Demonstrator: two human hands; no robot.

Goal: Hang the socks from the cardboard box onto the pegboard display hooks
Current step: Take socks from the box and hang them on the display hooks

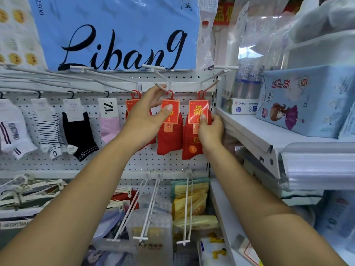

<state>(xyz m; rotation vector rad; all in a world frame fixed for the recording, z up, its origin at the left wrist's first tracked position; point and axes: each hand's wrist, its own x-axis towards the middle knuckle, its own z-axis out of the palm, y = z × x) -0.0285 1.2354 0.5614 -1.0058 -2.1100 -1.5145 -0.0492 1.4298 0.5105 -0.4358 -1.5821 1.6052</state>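
Note:
Three pairs of red socks with red-and-gold card labels hang by red plastic hangers from white hooks on the white pegboard (153,162). My left hand (148,114) holds the middle red sock pair (170,135), thumb on its label and a finger up at the hook (160,87). My right hand (210,127) pinches the right red sock pair (192,143) at the lower edge of its label. The left red pair (132,102) is mostly hidden behind my left hand. The cardboard box is out of view.
White, striped, black and pink socks (78,131) hang along the pegboard to the left. A blue Libang pack (115,33) hangs above. White shelves (269,135) with boxed goods jut out on the right. Long bare hooks (151,204) and packets fill the lower rows.

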